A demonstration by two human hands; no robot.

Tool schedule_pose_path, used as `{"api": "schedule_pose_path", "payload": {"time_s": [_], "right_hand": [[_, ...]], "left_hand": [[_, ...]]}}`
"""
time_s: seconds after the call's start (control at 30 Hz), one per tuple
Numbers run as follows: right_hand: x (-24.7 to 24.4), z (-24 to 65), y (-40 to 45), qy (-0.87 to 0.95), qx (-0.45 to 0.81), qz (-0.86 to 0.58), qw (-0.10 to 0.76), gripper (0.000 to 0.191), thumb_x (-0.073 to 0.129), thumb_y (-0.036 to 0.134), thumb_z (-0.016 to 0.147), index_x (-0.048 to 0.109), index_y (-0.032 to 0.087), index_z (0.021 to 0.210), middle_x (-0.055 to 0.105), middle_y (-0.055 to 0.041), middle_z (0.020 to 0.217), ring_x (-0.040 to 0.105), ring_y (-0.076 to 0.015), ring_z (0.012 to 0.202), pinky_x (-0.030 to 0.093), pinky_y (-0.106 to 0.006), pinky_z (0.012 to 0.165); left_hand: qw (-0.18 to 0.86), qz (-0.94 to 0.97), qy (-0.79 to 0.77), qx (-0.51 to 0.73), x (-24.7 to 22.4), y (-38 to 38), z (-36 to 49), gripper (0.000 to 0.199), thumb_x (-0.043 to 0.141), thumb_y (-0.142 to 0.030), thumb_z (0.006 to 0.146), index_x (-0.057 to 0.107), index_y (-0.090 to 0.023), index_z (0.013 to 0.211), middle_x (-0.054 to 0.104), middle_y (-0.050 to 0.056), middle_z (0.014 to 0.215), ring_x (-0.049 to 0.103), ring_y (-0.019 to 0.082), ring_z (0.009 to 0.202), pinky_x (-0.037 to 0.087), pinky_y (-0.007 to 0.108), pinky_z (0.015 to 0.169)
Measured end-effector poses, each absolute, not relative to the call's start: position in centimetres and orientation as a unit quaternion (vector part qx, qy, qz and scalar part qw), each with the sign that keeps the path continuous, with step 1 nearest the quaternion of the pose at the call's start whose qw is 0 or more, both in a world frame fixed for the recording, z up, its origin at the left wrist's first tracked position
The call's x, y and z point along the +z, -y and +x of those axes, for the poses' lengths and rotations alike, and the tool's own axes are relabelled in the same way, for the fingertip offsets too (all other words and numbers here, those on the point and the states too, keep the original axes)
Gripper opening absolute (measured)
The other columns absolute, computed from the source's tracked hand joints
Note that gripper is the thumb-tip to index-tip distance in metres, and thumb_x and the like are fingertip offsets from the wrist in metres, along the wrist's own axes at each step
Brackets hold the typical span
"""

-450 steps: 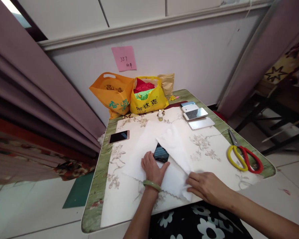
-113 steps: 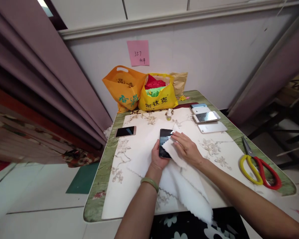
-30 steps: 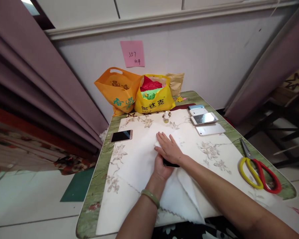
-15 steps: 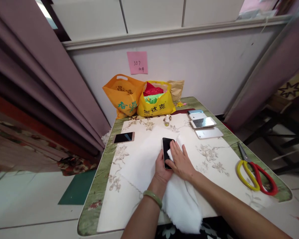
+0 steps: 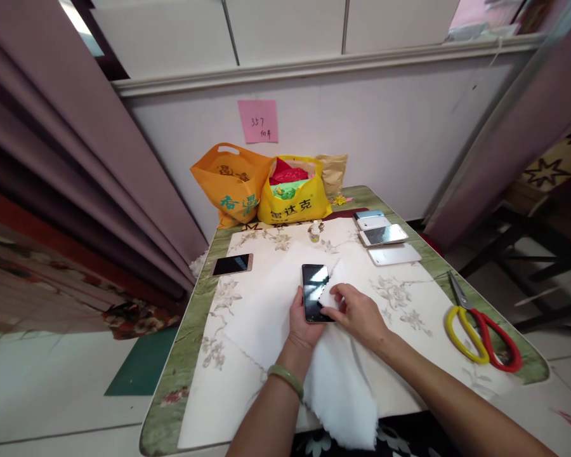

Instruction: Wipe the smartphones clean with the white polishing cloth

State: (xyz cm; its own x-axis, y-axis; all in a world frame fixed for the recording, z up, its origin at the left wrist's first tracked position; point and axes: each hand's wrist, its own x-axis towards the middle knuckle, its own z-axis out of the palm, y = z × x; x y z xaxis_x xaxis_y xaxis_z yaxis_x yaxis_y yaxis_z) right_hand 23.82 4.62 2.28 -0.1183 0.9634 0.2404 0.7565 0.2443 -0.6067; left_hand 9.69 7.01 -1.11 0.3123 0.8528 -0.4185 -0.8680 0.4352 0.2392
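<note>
My left hand (image 5: 303, 322), with a green bangle on its wrist, holds a dark-screened phone (image 5: 315, 279) from below, thumb along its left edge. A white cloth (image 5: 342, 381) hangs under the phone toward the table's front edge, and one corner lies over the right part of the screen. My right hand (image 5: 359, 314) pinches that cloth corner between bent fingers and thumb, over the phone's lower right. Light reflects off the uncovered glass.
Another phone (image 5: 232, 264) lies at the left. Several phones (image 5: 394, 254) are at the back right, and scissors (image 5: 480, 336) at the right edge. A small bottle (image 5: 315, 231) stands before a yellow bag (image 5: 297, 208) and an orange bag (image 5: 238, 190).
My right hand has gone from lying flat on the cloth and screen to bent, pinching fingers. More of the phone's screen now shows. The whole view has shifted slightly.
</note>
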Motion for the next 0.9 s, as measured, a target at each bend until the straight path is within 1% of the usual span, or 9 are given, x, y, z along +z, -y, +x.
{"api": "schedule_pose_path", "payload": {"time_s": [0.17, 0.27, 0.37, 0.47, 0.6, 0.67, 0.73, 0.8, 0.9], "right_hand": [[2.2, 25.9, -5.0, 0.71, 0.196, -0.593, 0.325, 0.024, 0.052, 0.043, 0.088, 0.062, 0.022, 0.082, 0.06, 0.0018, 0.063, 0.055, -0.0142, 0.057, 0.04, -0.025, 0.057], [4.2, 27.3, -5.6, 0.602, 0.245, -0.621, 0.438, 0.03, 0.059, 0.049, 0.083, 0.062, 0.02, 0.08, 0.057, 0.0026, 0.06, 0.05, -0.0116, 0.051, 0.037, -0.023, 0.05], [6.2, 27.0, -6.2, 0.521, 0.375, -0.566, 0.517, 0.037, 0.062, 0.054, 0.081, 0.062, 0.018, 0.091, 0.058, 0.0027, 0.064, 0.049, -0.0101, 0.049, 0.038, -0.022, 0.045], [6.4, 25.3, -7.1, 0.553, 0.48, -0.485, 0.479, 0.042, 0.053, 0.054, 0.087, 0.064, 0.016, 0.1, 0.065, -0.0025, 0.077, 0.061, -0.014, 0.062, 0.051, -0.026, 0.057], [3.9, 22.4, -8.2, 0.674, 0.272, -0.531, 0.436, 0.032, 0.048, 0.042, 0.091, 0.067, 0.019, 0.102, 0.069, -0.0086, 0.103, 0.064, -0.0213, 0.095, 0.051, -0.037, 0.087], [2.5, 20.7, -8.1, 0.751, 0.195, -0.512, 0.368, 0.034, 0.044, 0.037, 0.093, 0.064, 0.019, 0.114, 0.062, -0.0113, 0.123, 0.056, -0.0233, 0.116, 0.042, -0.041, 0.101], [1.5, 18.9, -7.6, 0.805, 0.163, -0.491, 0.29, 0.046, 0.04, 0.038, 0.095, 0.051, 0.016, 0.134, 0.047, -0.013, 0.143, 0.039, -0.0245, 0.134, 0.028, -0.046, 0.112], [1.1, 17.4, -7.2, 0.819, 0.139, -0.509, 0.224, 0.057, 0.035, 0.042, 0.097, 0.037, 0.01, 0.144, 0.031, -0.0148, 0.152, 0.022, -0.0263, 0.143, 0.016, -0.049, 0.116], [0.9, 16.2, -7.6, 0.81, 0.131, -0.547, 0.165, 0.068, 0.027, 0.05, 0.098, 0.026, 0.005, 0.148, 0.018, -0.0158, 0.156, 0.012, -0.0265, 0.145, 0.011, -0.049, 0.117]], "left_hand": [[0.812, -0.027, -0.22, 0.54, -1.4, -7.0, 9.8, 0.04, 0.05, -0.04, 0.089, 0.065, -0.008, 0.109, 0.072, 0.014, 0.1, 0.067, 0.025, 0.094, 0.05, 0.041, 0.091], [0.809, -0.028, -0.22, 0.544, -1.4, -7.2, 10.1, 0.047, 0.049, -0.043, 0.09, 0.059, -0.01, 0.121, 0.068, 0.017, 0.113, 0.063, 0.029, 0.107, 0.046, 0.052, 0.095], [0.803, -0.018, -0.233, 0.548, -1.3, -7.2, 10.2, 0.049, 0.051, -0.045, 0.088, 0.059, -0.01, 0.12, 0.068, 0.017, 0.111, 0.062, 0.031, 0.107, 0.045, 0.053, 0.097], [0.815, 0.012, -0.223, 0.534, -1.4, -6.8, 10.0, 0.05, 0.049, -0.048, 0.088, 0.063, -0.01, 0.116, 0.069, 0.016, 0.109, 0.061, 0.031, 0.109, 0.043, 0.048, 0.101], [0.814, 0.017, -0.221, 0.537, -1.8, -6.5, 9.7, 0.047, 0.038, -0.047, 0.093, 0.064, -0.014, 0.115, 0.068, 0.012, 0.113, 0.056, 0.028, 0.118, 0.04, 0.043, 0.105], [0.797, 0.017, -0.229, 0.558, -2.0, -6.4, 9.7, 0.042, 0.035, -0.039, 0.095, 0.063, -0.017, 0.117, 0.067, 0.01, 0.116, 0.053, 0.025, 0.122, 0.04, 0.04, 0.106], [0.775, 0.029, -0.229, 0.589, -2.2, -6.5, 9.9, 0.039, 0.035, -0.033, 0.095, 0.061, -0.02, 0.121, 0.065, 0.008, 0.121, 0.05, 0.023, 0.126, 0.039, 0.037, 0.107], [0.76, 0.038, -0.221, 0.61, -2.4, -6.6, 10.1, 0.039, 0.036, -0.034, 0.095, 0.06, -0.022, 0.123, 0.062, 0.007, 0.127, 0.047, 0.022, 0.129, 0.038, 0.035, 0.108], [0.771, 0.034, -0.213, 0.599, -2.5, -6.8, 10.2, 0.043, 0.038, -0.045, 0.093, 0.059, -0.024, 0.125, 0.058, 0.005, 0.133, 0.044, 0.023, 0.131, 0.036, 0.037, 0.11]]}}
